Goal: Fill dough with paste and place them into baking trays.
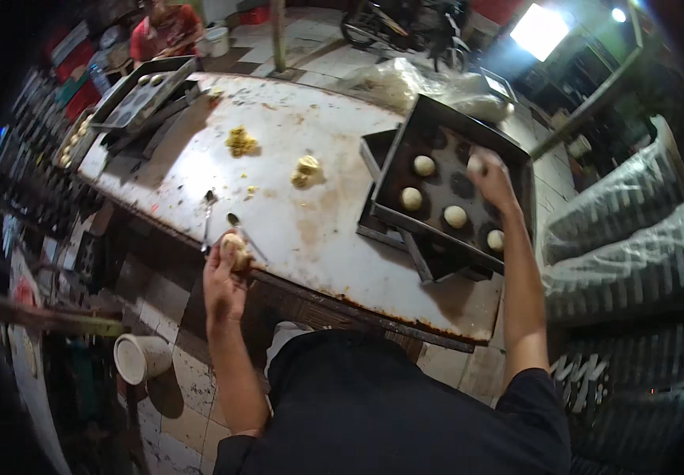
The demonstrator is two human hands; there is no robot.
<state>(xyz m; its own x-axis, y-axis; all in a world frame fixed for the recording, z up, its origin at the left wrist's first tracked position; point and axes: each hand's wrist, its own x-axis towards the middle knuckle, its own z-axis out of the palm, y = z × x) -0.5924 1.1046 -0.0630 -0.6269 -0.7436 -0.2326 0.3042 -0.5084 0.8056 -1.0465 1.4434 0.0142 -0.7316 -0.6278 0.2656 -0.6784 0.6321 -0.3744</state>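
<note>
My left hand (pixel 225 277) is closed round a pale dough piece (pixel 235 247) at the table's near edge. Over the dark baking tray (pixel 468 127) on the right, my right hand (pixel 490 180) pinches a pale dough ball (pixel 476 164). Several round dough balls (pixel 455 216) sit apart on the tray's bottom. Beside my left hand lie two spoons, one spoon (pixel 209 204) further left and another spoon (pixel 240 227) just above the held dough. Further back are a crumbly yellow mound (pixel 240 142) and a paler yellow lump (pixel 305 172).
The tray rests on other dark trays (pixel 373 226) stacked askew on the white table (pixel 278 206). More trays (pixel 140 95) stand at the far left corner, near a person in red (pixel 166 32). Plastic-covered stacks (pixel 623 229) line the right; a white bucket (pixel 141 358) stands below left.
</note>
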